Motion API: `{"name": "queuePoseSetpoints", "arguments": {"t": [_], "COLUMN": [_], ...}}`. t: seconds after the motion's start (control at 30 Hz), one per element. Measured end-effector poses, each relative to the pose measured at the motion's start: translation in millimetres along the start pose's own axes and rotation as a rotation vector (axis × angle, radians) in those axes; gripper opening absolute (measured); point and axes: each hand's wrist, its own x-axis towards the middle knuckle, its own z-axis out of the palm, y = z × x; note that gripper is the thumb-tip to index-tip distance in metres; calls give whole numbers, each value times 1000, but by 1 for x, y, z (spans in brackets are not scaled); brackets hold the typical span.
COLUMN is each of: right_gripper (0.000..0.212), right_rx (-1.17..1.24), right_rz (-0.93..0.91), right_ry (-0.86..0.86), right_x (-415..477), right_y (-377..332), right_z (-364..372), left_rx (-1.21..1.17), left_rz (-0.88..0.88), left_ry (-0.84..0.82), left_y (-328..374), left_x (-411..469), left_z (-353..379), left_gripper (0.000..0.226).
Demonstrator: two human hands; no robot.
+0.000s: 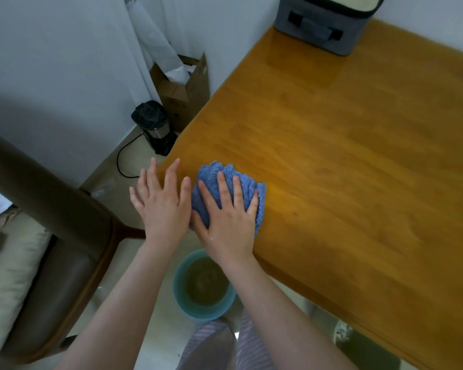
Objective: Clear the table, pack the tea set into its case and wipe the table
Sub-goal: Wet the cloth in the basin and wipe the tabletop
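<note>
Hands lie flat, fingers straight: the right hand [229, 217] presses a crumpled blue cloth [249, 182] onto the orange-brown wooden surface [345, 169] near its left edge; the left hand [162, 204] is spread just beside it. A grey fabric case [318, 30] stands at the far corner, and a teal plastic bucket [182, 297] sits on the floor below.

A home room: wooden table [358, 169], cushioned chair [51, 263].

Glossy varnished wood for the surface [358, 182], grain showing under the sheen. Thick, nubbly blue cloth [214, 174], soft and matt. Grey woven fabric on the case [316, 36]. Smooth teal plastic for the bucket [178, 289]. Matt brown cardboard for the box [195, 84]. Smooth brown leather-look chair seat [64, 276].
</note>
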Motion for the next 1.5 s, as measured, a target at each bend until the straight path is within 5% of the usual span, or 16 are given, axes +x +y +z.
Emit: {"name": "queuePoseSetpoints", "arguments": {"t": [0.4, 0.83, 1.5], "right_gripper": [66, 67, 65], "right_rx": [-81, -90, -96], "right_rz": [261, 271, 180], "right_ry": [11, -15, -6], "right_x": [31, 142, 334], "right_y": [67, 148, 254], "right_z": [-16, -31, -47], "left_rx": [39, 248, 208], "left_rz": [130, 356, 344], "left_ry": [-78, -63, -77], "left_y": [53, 122, 224], "left_x": [18, 90, 200], "left_z": [25, 51, 107], "left_gripper": [47, 51, 50]}}
